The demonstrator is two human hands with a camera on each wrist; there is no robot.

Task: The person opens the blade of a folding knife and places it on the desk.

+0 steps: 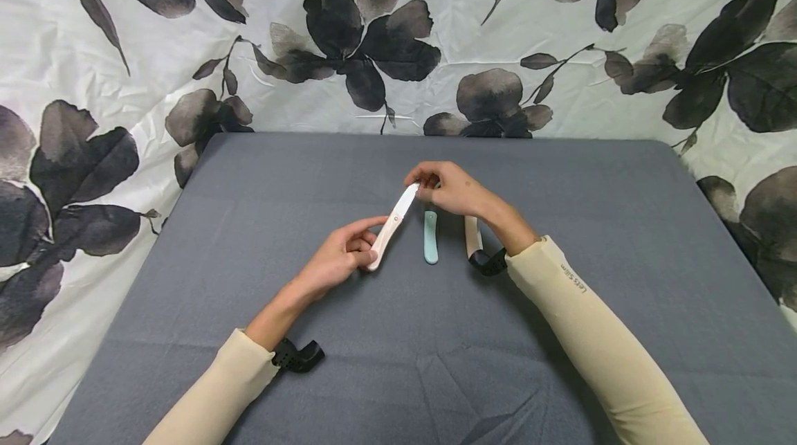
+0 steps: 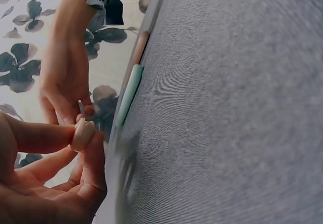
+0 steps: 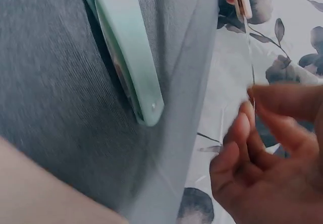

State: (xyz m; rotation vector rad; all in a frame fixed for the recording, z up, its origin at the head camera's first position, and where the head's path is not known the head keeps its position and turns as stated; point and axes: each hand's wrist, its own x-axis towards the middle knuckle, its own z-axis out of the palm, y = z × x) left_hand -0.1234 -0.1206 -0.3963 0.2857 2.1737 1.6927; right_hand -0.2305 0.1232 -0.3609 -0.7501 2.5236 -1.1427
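Note:
A folding knife with a pale pink handle (image 1: 385, 237) is unfolded, its bright blade (image 1: 406, 200) pointing up and to the right. My left hand (image 1: 333, 261) holds the handle near its butt end, between thumb and fingers. At the blade's tip, my right hand (image 1: 456, 187) pinches the metal, as the right wrist view also shows with the thin blade (image 3: 250, 52) running into the fingers. Below the right hand lies a mint-green folding knife (image 1: 430, 239), folded. A beige-handled one (image 1: 472, 234) lies right of it, partly hidden by the right wrist.
A grey cloth (image 1: 299, 175) covers the table, wrinkled near the front. Behind and around it hangs a white sheet (image 1: 280, 106) with dark flowers. Each wrist carries a black camera mount (image 1: 297, 356); the right mount (image 1: 488, 262) overlaps the beige knife's near end in the head view.

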